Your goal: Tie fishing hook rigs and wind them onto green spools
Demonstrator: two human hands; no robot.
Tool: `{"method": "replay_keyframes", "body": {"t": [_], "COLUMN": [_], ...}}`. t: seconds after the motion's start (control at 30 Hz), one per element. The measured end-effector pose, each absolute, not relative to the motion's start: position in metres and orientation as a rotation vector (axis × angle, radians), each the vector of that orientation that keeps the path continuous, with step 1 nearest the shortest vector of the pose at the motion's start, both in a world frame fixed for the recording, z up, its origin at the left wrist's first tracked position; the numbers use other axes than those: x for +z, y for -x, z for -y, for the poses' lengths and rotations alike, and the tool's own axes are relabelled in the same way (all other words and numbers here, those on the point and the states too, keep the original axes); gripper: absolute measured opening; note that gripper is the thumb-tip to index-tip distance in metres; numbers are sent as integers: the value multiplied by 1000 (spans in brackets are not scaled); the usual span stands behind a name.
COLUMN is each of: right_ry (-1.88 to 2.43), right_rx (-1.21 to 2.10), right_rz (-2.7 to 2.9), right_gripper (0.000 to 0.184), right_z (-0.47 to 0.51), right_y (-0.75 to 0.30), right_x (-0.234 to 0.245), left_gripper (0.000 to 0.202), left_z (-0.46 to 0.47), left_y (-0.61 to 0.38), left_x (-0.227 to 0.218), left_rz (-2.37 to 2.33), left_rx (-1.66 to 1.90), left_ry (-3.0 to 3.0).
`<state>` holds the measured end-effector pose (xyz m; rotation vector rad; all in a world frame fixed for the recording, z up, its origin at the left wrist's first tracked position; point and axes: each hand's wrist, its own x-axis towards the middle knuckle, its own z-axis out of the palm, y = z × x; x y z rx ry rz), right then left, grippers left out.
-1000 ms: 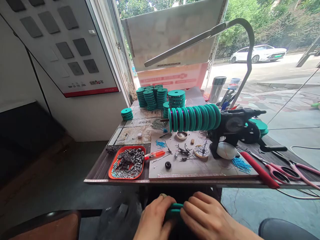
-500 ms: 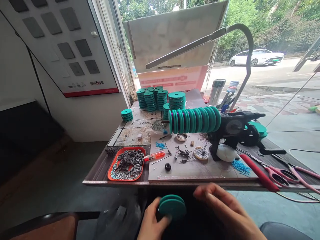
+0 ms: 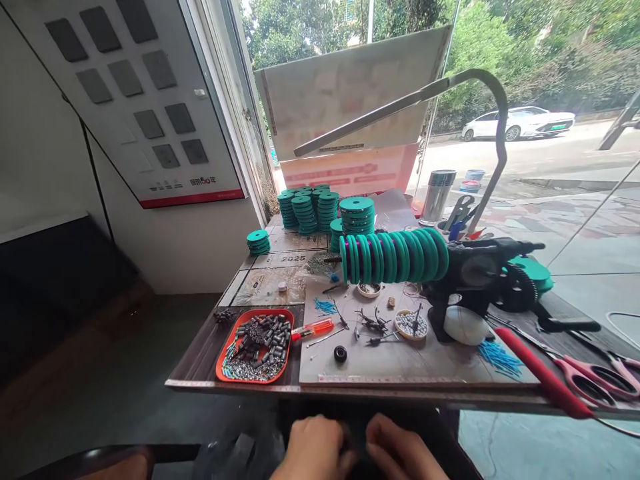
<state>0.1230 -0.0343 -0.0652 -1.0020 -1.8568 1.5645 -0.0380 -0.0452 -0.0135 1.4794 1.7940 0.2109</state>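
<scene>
My left hand and my right hand sit close together at the bottom of the view, below the front edge of the table. Both have their fingers curled inward toward each other. Whatever lies between them is hidden in the dark gap. Above them on the table, a row of green spools is threaded on the shaft of a black hand-crank winder. Neither hand touches the table.
Stacks of green spools stand at the back. A red tray of small metal parts sits front left, with an orange screwdriver beside it. Pink scissors and a red-handled tool lie at the right. A lamp arm arches overhead.
Half a second ago my left hand held a green spool up in plain sight with my right hand apart; now both hands are lower and together, and the spool is out of sight.
</scene>
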Motion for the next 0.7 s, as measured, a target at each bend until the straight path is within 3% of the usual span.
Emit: {"method": "replay_keyframes", "body": {"t": [0.1,0.23,0.4,0.7], "right_ry": [992,1011,1017,933], "right_rx": [1467,1457,1475,1543], "right_rz": [1727,1615,1597,1600], "right_gripper": [32,32,32,27], "right_z": [37,44,48,45], "right_y": [-118,-112,-107,-103], "right_x": [-72,-72,-76,-76], "left_gripper": [24,22,20,12], "left_z": [50,44,-15,-136], "left_y": [45,54,64,42], "left_x": [34,67,78,74], "left_rz": [-1764,-1884,-2225,-2041], "left_rx": [200,343,520,339], "left_ry": [-1775,-1817,-2059,-2175]}}
